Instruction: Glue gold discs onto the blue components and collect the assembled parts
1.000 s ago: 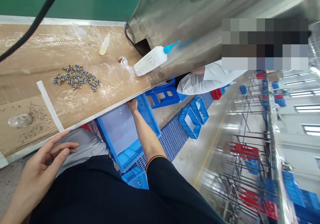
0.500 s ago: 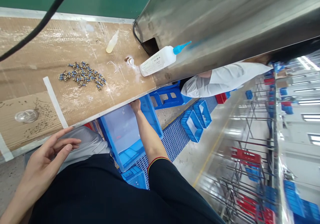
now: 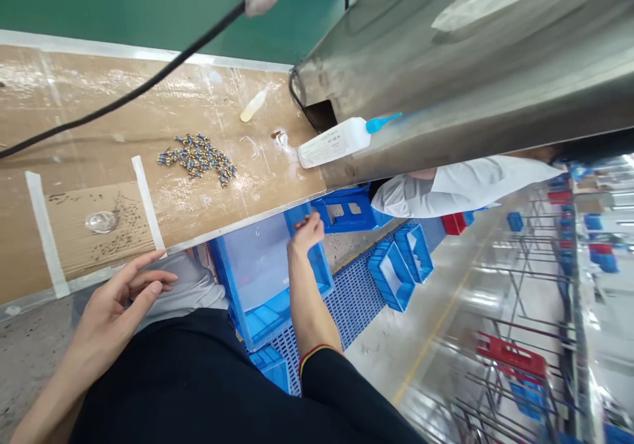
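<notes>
My left hand (image 3: 129, 296) hovers near the table's front edge, fingers loosely bent and apart, with nothing in it. Over the rim of the blue crate (image 3: 270, 312) beside the table is my right hand (image 3: 307, 232). Its fingers are curled together, and whatever they hold is hidden. On the brown-covered table (image 3: 208, 213) lies a pile of small brass-and-blue metal parts (image 3: 201, 160). A small round clear dish (image 3: 102, 222) sits on a cardboard patch to the left. Behind the pile lies a small bottle with yellowish contents (image 3: 253, 106).
A white glue bottle with a blue nozzle (image 3: 337, 143) lies by the metal housing (image 3: 436, 80). A black cable (image 3: 148, 84) crosses above the table. Another person's white sleeve (image 3: 456, 183) shows beyond. Blue crates (image 3: 391, 275) stand on the floor to the right.
My right hand has come up from beneath the table edge and is now in full view over the crate's rim. My left hand keeps its pose. The view has shifted somewhat.
</notes>
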Available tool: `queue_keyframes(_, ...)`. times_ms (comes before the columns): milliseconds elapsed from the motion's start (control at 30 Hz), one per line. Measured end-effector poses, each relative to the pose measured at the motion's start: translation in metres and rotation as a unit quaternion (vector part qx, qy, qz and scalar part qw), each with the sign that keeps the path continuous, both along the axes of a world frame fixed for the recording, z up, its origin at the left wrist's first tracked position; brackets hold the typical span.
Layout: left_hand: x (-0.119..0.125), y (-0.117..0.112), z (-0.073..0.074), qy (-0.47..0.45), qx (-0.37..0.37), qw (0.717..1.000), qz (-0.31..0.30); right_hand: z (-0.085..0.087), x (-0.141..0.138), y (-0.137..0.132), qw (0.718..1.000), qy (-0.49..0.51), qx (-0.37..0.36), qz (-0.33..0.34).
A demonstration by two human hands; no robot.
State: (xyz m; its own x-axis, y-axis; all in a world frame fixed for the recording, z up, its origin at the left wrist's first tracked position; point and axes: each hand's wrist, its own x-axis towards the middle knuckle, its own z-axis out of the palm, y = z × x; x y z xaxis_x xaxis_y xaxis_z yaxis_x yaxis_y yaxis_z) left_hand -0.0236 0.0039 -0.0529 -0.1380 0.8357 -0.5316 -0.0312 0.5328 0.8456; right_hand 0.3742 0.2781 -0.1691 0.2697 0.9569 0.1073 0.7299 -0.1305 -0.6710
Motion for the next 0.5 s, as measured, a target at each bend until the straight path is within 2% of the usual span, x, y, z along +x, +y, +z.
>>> queue_keyframes(67,-0.003,-0.002,-0.003,-0.001,0.009,1.000,-0.006,0.030,-0.015,-0.017,0.997,0.014,0.073,-0.024)
queue_keyframes(133,-0.005,-0.002,-0.003,-0.002,0.017,1.000,-0.011,0.058,-0.042,-0.028,0.993,0.028,0.114,0.013)
queue_keyframes(167,-0.005,-0.002,-0.003,0.000,0.021,1.000,-0.013,0.071,-0.059,-0.030,0.990,0.036,0.119,0.067)
queue_keyframes(233,-0.007,-0.003,0.001,0.005,0.030,0.999,-0.015,0.090,-0.098,-0.027,0.964,0.048,0.097,0.241)
queue_keyframes(300,-0.011,-0.009,0.005,0.016,0.041,0.999,-0.003,0.102,-0.135,-0.018,0.925,0.033,0.071,0.372)
queue_keyframes(333,-0.014,-0.013,0.007,0.024,0.047,0.999,0.010,0.105,-0.150,-0.013,0.913,0.015,0.061,0.403)
queue_keyframes(400,-0.022,-0.027,0.011,0.042,0.050,0.997,0.044,0.107,-0.172,-0.006,0.906,-0.037,0.046,0.418)
queue_keyframes(500,-0.035,-0.055,0.014,0.056,0.025,0.992,0.111,0.106,-0.186,-0.001,0.912,-0.121,0.013,0.393)
